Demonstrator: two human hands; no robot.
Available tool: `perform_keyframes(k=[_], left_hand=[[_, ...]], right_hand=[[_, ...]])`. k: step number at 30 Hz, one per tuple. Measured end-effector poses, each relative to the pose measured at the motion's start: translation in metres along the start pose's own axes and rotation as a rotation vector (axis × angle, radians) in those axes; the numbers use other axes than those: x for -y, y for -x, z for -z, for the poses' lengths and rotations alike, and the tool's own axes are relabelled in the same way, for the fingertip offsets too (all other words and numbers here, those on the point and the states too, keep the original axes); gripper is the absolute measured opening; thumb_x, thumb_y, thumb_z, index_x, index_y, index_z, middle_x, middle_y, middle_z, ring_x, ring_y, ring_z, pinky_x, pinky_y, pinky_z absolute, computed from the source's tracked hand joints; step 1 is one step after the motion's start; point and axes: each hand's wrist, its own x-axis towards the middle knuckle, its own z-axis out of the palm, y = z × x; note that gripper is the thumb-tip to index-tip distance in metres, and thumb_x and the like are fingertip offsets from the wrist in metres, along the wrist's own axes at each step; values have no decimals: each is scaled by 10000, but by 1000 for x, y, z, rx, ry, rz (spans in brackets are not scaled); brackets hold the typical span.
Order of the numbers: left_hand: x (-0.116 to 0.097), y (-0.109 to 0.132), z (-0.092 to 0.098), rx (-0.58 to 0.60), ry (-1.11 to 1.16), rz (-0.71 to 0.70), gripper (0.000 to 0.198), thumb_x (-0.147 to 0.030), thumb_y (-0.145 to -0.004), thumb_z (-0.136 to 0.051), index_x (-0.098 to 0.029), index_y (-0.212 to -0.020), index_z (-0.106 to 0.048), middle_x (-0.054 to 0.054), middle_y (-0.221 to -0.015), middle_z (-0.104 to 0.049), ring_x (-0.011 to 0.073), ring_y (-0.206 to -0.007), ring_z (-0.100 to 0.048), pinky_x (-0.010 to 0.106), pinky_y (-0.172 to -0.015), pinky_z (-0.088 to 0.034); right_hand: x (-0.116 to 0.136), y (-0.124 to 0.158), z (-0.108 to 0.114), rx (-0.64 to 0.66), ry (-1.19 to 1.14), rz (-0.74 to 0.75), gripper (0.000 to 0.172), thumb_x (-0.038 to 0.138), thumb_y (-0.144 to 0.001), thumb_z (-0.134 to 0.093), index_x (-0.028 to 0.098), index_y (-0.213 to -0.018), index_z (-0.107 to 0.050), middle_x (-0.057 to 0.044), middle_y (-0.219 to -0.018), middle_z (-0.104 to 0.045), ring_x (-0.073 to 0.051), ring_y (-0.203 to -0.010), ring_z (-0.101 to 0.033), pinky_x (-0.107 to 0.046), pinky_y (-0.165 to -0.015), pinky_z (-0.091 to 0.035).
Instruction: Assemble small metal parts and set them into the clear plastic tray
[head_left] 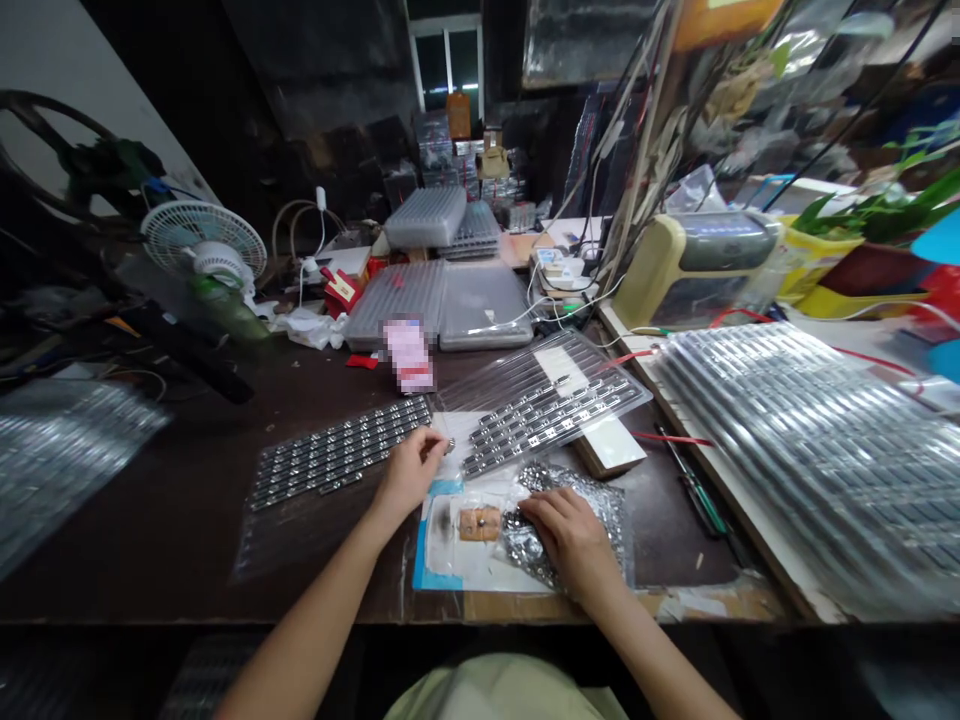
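Note:
My left hand (411,472) pinches a small metal part (448,446) between thumb and fingertips, just off the end of a dark strip of metal components (337,450). A second set of such strips (544,425) lies in a clear plastic blister tray (592,375). My right hand (574,540) rests on a heap of small silver parts (532,535) on a sheet of white and blue paper (442,545). Beside that hand lies a small brown pad (480,523). Whatever lies under my right fingers is hidden.
A dark workbench (180,510) carries stacks of clear plastic trays at the back (424,217) and right (795,440). More trays lie at the left (67,450). A white fan (204,245), beige machine (694,270), loose cables and dark-handled tools (694,480) stand around.

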Motion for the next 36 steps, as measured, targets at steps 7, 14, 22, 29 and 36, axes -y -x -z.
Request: perform_keyframes(k=[7,14,22,29,36], left_hand=[[3,59,-2,168,304,183,246,-303,-841,-536,-167,-1000,-665,45,-812,-680,141,-677,-631,226,-577,-494],[-13,77,-28,88,73,-34,112,-188,-803,-632,-199,-870,-721,46,-869,-690,159,-776,-637,257,-712,-508],[-13,79,-33,95,-31,-141,152,-232,-820,-639,-237,-941,-731,41,-852,-659,165,-799,-627,285,-768,-513],[-19,78,-33,116,-63,-127,130,-228,-824,-628,-236,-898,-734,42,-843,-663,177,-787,-625,298,-758,-506],[-6,73,-30,-42,206,1,146,-250,-844,-572,-177,-858,-697,61,-881,-663,178,-825,-634,258,-698,-516]], right_hand=[[2,-3,0,39,-1,-22,157,195,-924,-489,206,-926,-646,-49,-871,-672,-179,-795,-553,-328,-735,-442],[3,-2,1,34,20,-24,165,200,-926,-482,206,-913,-646,-49,-850,-670,-179,-787,-552,-325,-734,-433],[3,-2,-1,39,23,-32,173,208,-931,-470,205,-929,-643,-48,-843,-672,-181,-781,-558,-329,-724,-438],[8,-5,2,17,-4,-99,202,281,-934,-479,215,-860,-655,-42,-784,-677,-176,-747,-575,-319,-717,-418],[37,-19,-22,68,-41,-173,65,313,-822,-667,265,-784,-689,11,-859,-688,-160,-817,-554,-323,-746,-349]])
